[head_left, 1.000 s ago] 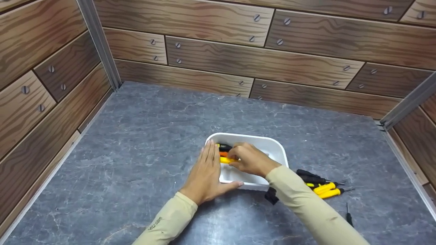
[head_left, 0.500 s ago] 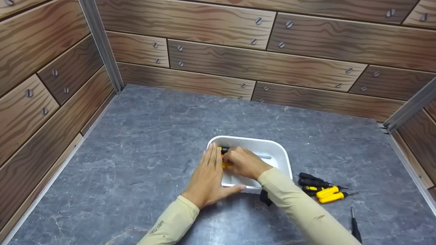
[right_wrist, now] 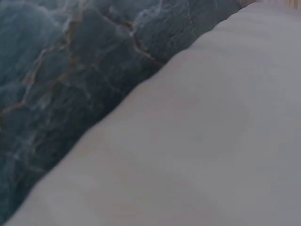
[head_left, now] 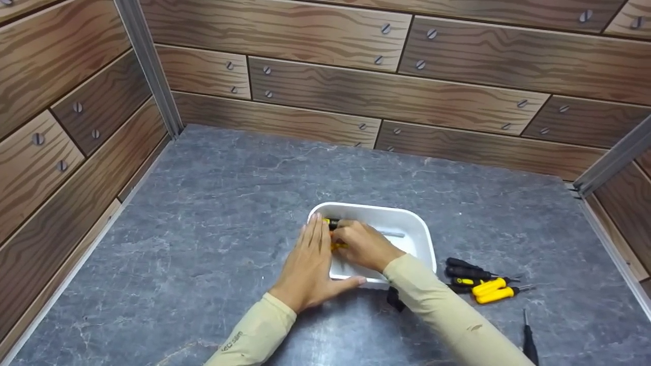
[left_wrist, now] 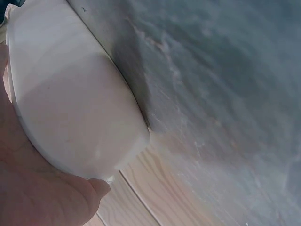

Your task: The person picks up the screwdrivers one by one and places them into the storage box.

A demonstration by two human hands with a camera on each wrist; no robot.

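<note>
A white plastic tray (head_left: 402, 216) sits on the table in the head view. My left hand (head_left: 307, 269) lies along its left rim, fingers straight and thumb stretched over the near rim. The left wrist view shows the tray's outer wall (left_wrist: 80, 94) beside that hand. Inside the tray, my right hand (head_left: 366, 246) has curled fingers around a yellow-orange screwdriver handle (head_left: 338, 246), mostly hidden under them. Just beyond lies a black-and-yellow screwdriver handle (head_left: 333, 223). In the right wrist view the pale sleeve (right_wrist: 188, 141) covers most of the picture and hides the hand.
Right of the tray lie several screwdrivers, black ones (head_left: 465, 269) and yellow ones (head_left: 496, 295). A single black screwdriver (head_left: 529, 340) lies nearer the front. A small black object (head_left: 395, 299) shows beside the right sleeve. Wood-patterned walls (head_left: 325, 96) enclose the table.
The right hand has shifted slightly left in the tray, covering more of the handles. The left hand keeps its place on the rim. The head view has tilted slightly.
</note>
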